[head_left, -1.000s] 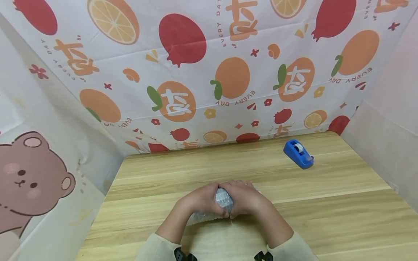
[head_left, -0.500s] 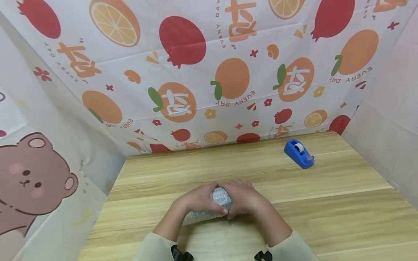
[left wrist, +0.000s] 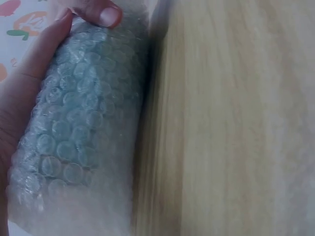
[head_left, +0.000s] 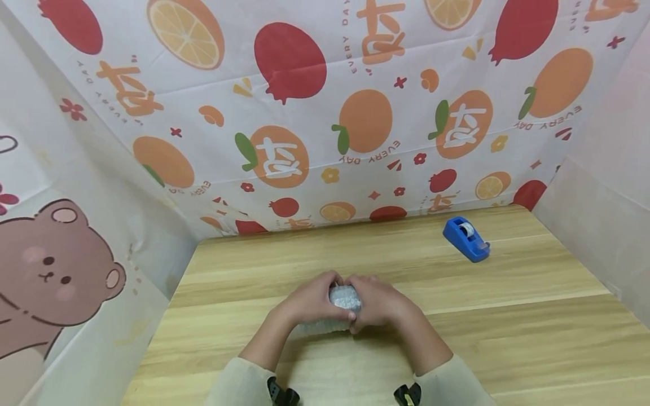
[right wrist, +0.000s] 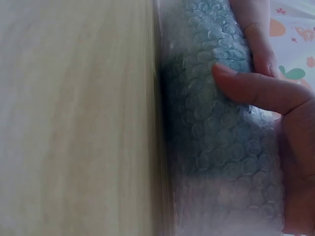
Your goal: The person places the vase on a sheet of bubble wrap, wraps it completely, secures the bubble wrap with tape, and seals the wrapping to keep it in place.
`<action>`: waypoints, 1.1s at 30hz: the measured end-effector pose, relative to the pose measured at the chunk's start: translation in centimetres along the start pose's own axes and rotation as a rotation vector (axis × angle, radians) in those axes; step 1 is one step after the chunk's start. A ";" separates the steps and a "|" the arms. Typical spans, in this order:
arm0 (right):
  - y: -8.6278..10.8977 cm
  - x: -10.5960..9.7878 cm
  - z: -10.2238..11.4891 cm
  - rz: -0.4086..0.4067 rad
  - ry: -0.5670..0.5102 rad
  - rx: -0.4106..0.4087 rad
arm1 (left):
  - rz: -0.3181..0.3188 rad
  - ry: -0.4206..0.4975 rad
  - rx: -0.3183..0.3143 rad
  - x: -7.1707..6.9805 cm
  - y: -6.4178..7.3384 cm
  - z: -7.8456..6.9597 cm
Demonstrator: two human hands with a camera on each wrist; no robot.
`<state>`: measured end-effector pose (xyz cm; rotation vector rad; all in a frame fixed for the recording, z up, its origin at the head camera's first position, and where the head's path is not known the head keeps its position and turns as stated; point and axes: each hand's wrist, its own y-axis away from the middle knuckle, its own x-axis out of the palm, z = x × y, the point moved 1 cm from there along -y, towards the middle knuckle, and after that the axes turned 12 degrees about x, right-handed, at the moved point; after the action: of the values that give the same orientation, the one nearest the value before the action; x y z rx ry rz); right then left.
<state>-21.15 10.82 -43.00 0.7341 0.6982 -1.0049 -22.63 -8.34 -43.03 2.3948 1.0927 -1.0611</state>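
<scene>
A roll of bubble wrap (head_left: 345, 298) lies crosswise near the middle of the wooden table, with something greenish-blue showing faintly through its layers. My left hand (head_left: 313, 301) grips it from the left, the thumb along the near side. From the other side my right hand (head_left: 377, 304) holds the same roll, and the two thumbs almost meet at its front. In the left wrist view the bubble wrap (left wrist: 78, 118) runs lengthwise beside the palm. The right wrist view has the thumb pressed on the bubble wrap (right wrist: 221, 128). What the wrap encloses is hidden.
A blue tape dispenser (head_left: 466, 239) stands at the back right of the table (head_left: 508, 316). Behind the table hangs a fruit-print cloth (head_left: 315, 113). A cloth with a bear print (head_left: 56, 270) covers the left side, and pale sheeting (head_left: 599, 214) the right.
Both hands stay on the bubble wrap and have shifted slightly away from the body with it. Less of the wrap's loose near edge shows at the left. The head view has turned slightly.
</scene>
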 end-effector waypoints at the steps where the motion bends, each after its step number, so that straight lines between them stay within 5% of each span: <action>1: -0.1 0.0 0.0 0.009 -0.012 0.003 | -0.008 -0.013 0.002 -0.1 0.0 -0.1; 19: -3.4 -1.2 -0.7 0.247 -0.171 0.012 | -0.077 -0.170 0.037 -0.8 -1.1 1.5; 26: -3.7 -1.5 -0.8 0.273 -0.200 0.015 | -0.095 -0.191 0.065 -1.0 -1.3 1.3; 29: -3.8 -1.5 -0.9 0.286 -0.198 0.037 | -0.090 -0.267 0.075 -0.9 -1.1 0.7; 33: -3.8 -1.7 -0.9 0.319 -0.218 0.072 | -0.043 -0.479 0.107 -0.3 -0.4 -0.5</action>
<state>-25.41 11.04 -43.02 0.7577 0.3439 -0.8039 -22.82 -7.91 -42.49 2.0327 0.9344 -1.6333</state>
